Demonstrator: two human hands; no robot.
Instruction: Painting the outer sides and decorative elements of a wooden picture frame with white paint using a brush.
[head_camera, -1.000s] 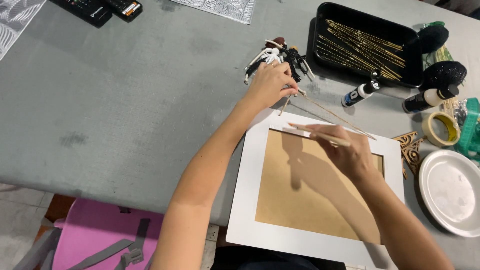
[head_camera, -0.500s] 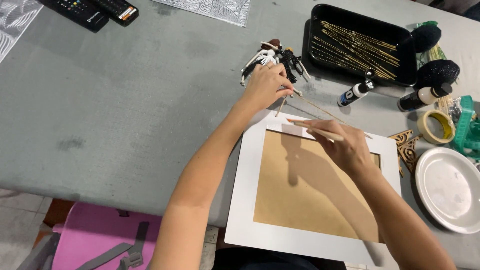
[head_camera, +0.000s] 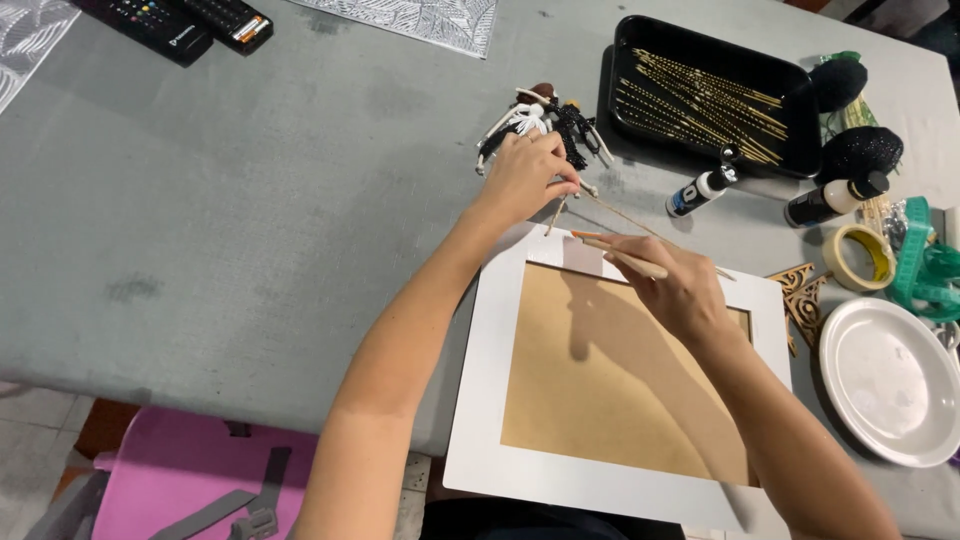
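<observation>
Barely shifted, right hand (head_camera: 680, 290) fingers stay closed on brush (head_camera: 622, 257) — left hand (head_camera: 525, 175) pinches stick (head_camera: 556, 214).

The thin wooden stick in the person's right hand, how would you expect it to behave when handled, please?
The thin wooden stick looks slender, so it is probably very light and may snap if bent. Its round shape suggests it could roll on the grey table once the right hand lets go.

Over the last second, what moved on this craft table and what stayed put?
Little changed. The right hand shifted slightly along the white frame's top edge, still holding the thin brush. The left hand stayed by the small skeleton figure, fingers on a thin stick. Tray, bottles and plate unmoved.
</observation>
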